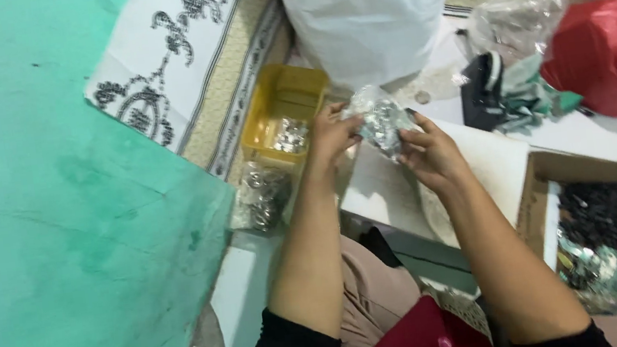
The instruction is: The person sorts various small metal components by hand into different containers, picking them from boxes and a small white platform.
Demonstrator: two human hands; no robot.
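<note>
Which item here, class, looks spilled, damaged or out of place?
Nothing looks spilled or broken. Both hands, left hand and right hand, hold a clear bag of small silvery parts. A second clear bag lies on the floor beside the yellow tray, slumped but apparently intact. The cardboard box holds dark pieces.

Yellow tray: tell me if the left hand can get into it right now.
Probably yes. The left hand is right beside the open-topped yellow tray, nothing between them, though it currently grips the clear bag of shiny pieces.
</note>
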